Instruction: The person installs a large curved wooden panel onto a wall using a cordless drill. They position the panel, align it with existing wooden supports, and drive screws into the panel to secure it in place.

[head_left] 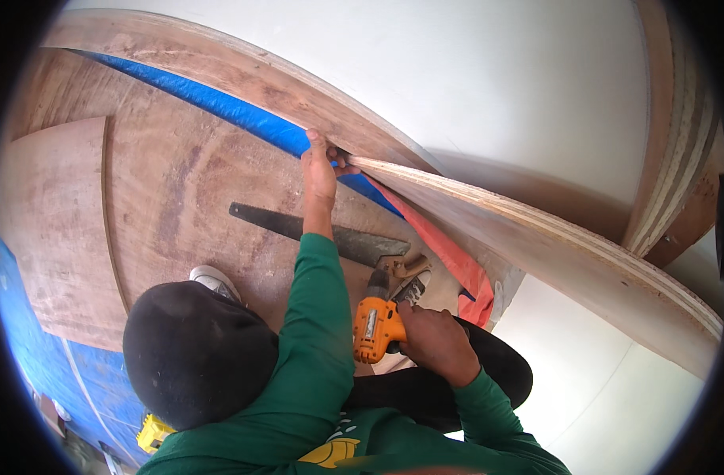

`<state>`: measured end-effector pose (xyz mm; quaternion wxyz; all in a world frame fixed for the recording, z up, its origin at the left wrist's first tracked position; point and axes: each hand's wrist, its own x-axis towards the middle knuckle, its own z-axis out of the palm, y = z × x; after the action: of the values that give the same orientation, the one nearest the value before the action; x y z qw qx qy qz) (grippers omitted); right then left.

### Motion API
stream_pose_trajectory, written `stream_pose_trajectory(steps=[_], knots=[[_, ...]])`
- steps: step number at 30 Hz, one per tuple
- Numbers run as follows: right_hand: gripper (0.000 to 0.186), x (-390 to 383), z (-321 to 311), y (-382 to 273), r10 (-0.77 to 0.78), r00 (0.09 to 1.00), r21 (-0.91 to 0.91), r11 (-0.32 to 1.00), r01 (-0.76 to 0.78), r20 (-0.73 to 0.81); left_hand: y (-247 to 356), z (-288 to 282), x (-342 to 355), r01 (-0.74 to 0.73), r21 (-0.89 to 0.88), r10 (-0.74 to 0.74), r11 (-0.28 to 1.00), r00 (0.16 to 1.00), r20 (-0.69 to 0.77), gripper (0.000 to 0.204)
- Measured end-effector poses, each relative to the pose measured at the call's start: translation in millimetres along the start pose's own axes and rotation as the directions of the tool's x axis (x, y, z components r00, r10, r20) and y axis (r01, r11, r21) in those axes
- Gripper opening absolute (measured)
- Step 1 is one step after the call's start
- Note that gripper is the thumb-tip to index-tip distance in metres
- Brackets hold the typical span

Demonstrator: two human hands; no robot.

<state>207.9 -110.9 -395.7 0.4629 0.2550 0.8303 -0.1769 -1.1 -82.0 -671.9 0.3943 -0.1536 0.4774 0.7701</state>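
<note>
My left hand (322, 172) reaches forward, its thumb raised and its fingers curled at the end of a plywood panel (520, 207) that stands on edge and runs off to the right. Behind those fingers, this end meets a second upright plywood strip (219, 75) that curves away to the left. A small dark gap or object shows beside the fingertips; I cannot tell which. My right hand (441, 340) is wrapped round the grip of an orange cordless drill (375, 328), held low between my knees with its black chuck pointing forward. The bit cannot be made out.
A handsaw (314, 235) lies on the dusty plywood floor (172, 174) beneath my left forearm. Blue sheeting (219, 103) and red sheeting (457, 273) show under the panels. A loose board (57, 229) lies at left, near a yellow object (154, 433). A white wall (489, 79) rises ahead.
</note>
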Motion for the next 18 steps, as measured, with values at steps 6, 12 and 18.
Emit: stream_pose_trajectory(steps=[6, 12, 18], knots=[[0.04, 2.3, 1.7, -0.3, -0.02, 1.0, 0.01, 1.0, 0.02, -0.005, -3.3, 0.4, 2.1, -0.013, -0.002, 0.013, 1.0, 0.999, -0.037, 0.089], [0.039, 3.8, -0.3, -3.0, -0.006, 1.0, 0.0, 1.0, 0.006, 0.009, -6.9, 1.6, 3.8, -0.026, -0.019, 0.025, 0.999, 0.999, -0.048, 0.09], [0.038, 6.4, -3.7, -7.1, 0.011, 1.0, 0.004, 1.0, -0.011, 0.026, -9.2, 1.5, 3.4, -0.03, 0.031, 0.032, 0.999, 0.998, -0.048, 0.09]])
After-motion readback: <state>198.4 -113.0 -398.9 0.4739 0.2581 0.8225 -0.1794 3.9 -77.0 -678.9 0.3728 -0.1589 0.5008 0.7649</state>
